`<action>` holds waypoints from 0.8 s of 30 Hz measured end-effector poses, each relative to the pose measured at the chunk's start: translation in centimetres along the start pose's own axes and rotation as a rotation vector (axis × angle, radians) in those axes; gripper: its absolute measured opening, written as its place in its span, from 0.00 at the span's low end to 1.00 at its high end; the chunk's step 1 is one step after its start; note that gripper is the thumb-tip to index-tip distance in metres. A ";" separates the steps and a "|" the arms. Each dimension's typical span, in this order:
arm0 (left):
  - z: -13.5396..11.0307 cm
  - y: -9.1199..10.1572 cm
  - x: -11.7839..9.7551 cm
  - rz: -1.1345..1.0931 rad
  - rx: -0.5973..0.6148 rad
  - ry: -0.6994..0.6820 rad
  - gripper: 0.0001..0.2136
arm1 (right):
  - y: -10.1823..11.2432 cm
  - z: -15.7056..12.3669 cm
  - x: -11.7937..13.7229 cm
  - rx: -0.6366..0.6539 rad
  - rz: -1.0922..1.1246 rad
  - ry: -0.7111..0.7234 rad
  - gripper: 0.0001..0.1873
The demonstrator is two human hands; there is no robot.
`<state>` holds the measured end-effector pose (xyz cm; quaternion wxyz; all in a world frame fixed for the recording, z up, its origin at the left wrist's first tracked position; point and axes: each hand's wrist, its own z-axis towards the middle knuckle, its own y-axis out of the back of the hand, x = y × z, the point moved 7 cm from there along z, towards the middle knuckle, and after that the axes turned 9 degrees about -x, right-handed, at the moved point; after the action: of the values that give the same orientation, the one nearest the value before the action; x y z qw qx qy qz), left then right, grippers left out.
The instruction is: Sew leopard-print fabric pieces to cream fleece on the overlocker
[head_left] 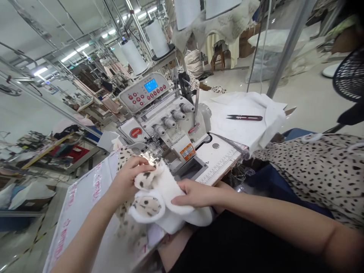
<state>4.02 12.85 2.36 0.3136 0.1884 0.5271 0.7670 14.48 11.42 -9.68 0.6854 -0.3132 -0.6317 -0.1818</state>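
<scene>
A white fleecy fabric piece with a dark-spotted side [166, 185] lies bunched at the front of a sewing machine [176, 129], its upper edge close to the lit needle area. My left hand [132, 174] grips the spotted part near the presser foot, fingers bent over it. Further right, my right hand [193, 193] pinches the white part, thumb on top and the other fingers partly hidden. A rolled opening in the fabric faces me, showing the spotted side within. More spotted cloth [125, 212] hangs below my left hand, blurred.
Thread snips [244, 118] lie on white cloth [236, 132] right of the machine. Spotted fabric [313, 163] is heaped at the right, below a black fan [349, 76]. Thread cones [157, 40] stand behind the machine. The white table [82, 204] extends left.
</scene>
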 end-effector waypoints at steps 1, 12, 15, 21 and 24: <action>0.1 0.1 -0.8 0.115 -0.005 -0.069 0.10 | 0.1 0.0 -0.2 -0.037 -0.068 0.014 0.06; -2.5 -1.6 -6.0 0.358 -0.218 0.289 0.26 | 0.4 -0.5 0.3 -0.212 -0.390 0.160 0.08; -2.2 -1.9 -6.4 0.300 -0.289 0.356 0.23 | 0.5 -1.3 1.2 -0.207 -0.403 0.187 0.06; -2.1 -2.5 -6.4 0.232 -0.317 0.322 0.23 | 1.0 -2.3 0.9 -0.239 -0.418 0.163 0.09; -2.2 -2.6 -5.8 0.201 -0.291 0.305 0.22 | 1.1 -2.1 0.8 -0.222 -0.415 0.174 0.10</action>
<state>7.64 8.01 -0.63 0.1762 0.0748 0.4308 0.8819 16.87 10.98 -9.14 0.6467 -0.2334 -0.5972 -0.4132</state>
